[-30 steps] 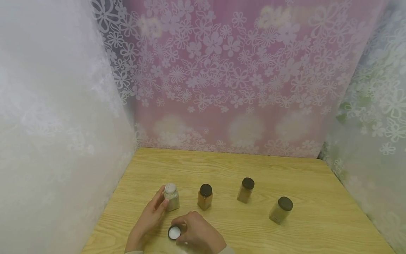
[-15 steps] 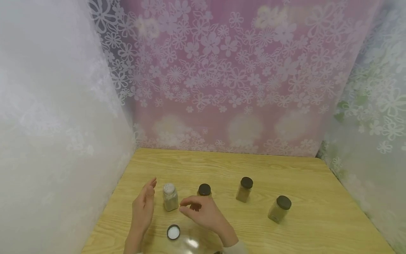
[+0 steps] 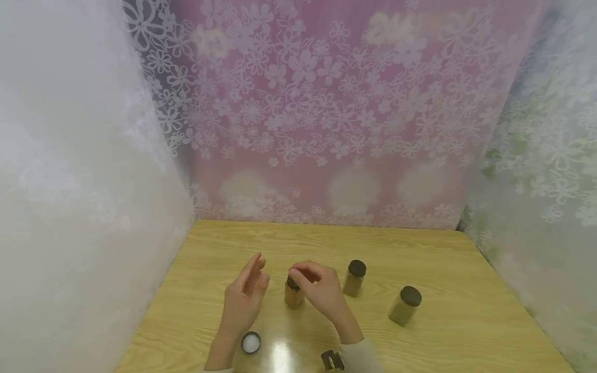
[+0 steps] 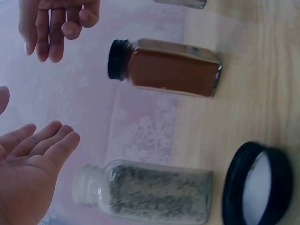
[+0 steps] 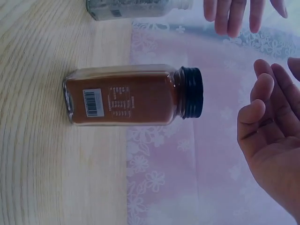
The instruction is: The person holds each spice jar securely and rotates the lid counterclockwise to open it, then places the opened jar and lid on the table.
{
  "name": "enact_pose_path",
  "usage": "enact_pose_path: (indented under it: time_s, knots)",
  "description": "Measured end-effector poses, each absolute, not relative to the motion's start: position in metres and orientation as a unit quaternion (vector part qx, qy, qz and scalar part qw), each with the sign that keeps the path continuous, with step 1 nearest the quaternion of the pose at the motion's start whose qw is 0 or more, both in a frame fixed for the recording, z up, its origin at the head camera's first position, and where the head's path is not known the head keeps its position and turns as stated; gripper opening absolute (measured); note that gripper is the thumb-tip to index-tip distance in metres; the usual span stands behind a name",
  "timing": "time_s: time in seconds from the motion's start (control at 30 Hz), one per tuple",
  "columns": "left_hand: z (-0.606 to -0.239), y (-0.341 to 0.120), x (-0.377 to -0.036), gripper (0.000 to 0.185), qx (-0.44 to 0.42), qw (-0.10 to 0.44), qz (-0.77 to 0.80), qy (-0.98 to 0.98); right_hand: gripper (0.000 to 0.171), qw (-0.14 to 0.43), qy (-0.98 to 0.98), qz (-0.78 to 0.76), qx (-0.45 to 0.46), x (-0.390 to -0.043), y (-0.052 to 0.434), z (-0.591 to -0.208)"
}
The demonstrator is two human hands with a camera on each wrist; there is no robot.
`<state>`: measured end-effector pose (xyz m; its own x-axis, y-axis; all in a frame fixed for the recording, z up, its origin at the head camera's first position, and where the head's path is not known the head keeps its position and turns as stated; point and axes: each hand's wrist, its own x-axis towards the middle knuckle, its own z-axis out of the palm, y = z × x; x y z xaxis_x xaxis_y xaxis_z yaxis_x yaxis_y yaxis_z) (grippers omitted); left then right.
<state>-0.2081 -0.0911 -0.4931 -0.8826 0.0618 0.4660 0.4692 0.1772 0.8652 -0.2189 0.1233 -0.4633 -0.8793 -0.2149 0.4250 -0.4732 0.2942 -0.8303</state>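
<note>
Pale wooden tabletop [image 3: 420,259], walled in by flowered sheets: pink at the back edge, whitish at the left and right.

Toward the front edge, left of the middle, the jar of reddish-brown spice [image 3: 294,296], upright with its black cap [image 4: 117,59] on. Just above that cap the right hand [image 3: 322,290], fingers bent down over it — in the wrist views apart from the cap, relaxed, gripping nothing. Close to the jar's left side the left hand [image 3: 244,303], fingers straight and raised off the wood, likewise holding nothing.

Just beside the reddish jar, nearer the left edge, an uncapped jar of grey speckled seasoning [image 4: 154,192], plain in the left wrist view and hidden behind the left hand in the head view. Its black lid [image 3: 251,342] with the white liner facing up, flat on the wood close to the front edge, beside the left forearm.

Further toward the right edge, two more capped jars of tan powder: one [image 3: 354,278] just right of the right hand, the other [image 3: 403,305] well apart from both hands.

At the right wrist a dark strap or camera mount [image 3: 332,360] — too blurred to say which.
</note>
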Motion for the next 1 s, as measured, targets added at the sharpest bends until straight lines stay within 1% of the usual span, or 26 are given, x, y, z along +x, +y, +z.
enact_pose_path:
  time_s: [0.1, 0.23, 0.33, 0.43, 0.6, 0.77, 0.87, 1.0]
  knots:
    - [-0.500, -0.084, -0.210, 0.054, -0.183, 0.152, -0.621, -0.747, 0.014, 0.119, -0.804, 0.549, 0.196, -0.221, 0.125, -0.466]
    - [-0.507, -0.077, -0.213, 0.055, -0.167, 0.125, -0.617, -0.759, 0.012, 0.122, -0.814, 0.545, 0.159, -0.224, 0.127, -0.468]
    - [-0.511, -0.073, -0.213, 0.056, -0.152, 0.106, -0.614, -0.767, 0.013, 0.128, -0.818, 0.540, 0.151, -0.226, 0.128, -0.469]
    - [-0.513, -0.069, -0.213, 0.061, -0.151, 0.087, -0.612, -0.771, 0.015, 0.136, -0.818, 0.538, 0.152, -0.227, 0.129, -0.472]
    - [-0.521, -0.064, -0.217, 0.071, -0.175, 0.061, -0.589, -0.786, 0.018, 0.149, -0.822, 0.529, 0.150, -0.231, 0.132, -0.480]
    - [-0.532, -0.059, -0.223, 0.078, -0.203, 0.030, -0.562, -0.802, 0.026, 0.122, -0.844, 0.502, 0.144, -0.234, 0.134, -0.491]
    - [-0.538, -0.056, -0.225, 0.080, -0.211, 0.026, -0.549, -0.808, 0.031, 0.099, -0.855, 0.490, 0.139, -0.234, 0.135, -0.495]
    - [-0.543, -0.054, -0.227, 0.081, -0.205, 0.027, -0.546, -0.812, 0.034, 0.083, -0.858, 0.489, 0.133, -0.235, 0.135, -0.499]
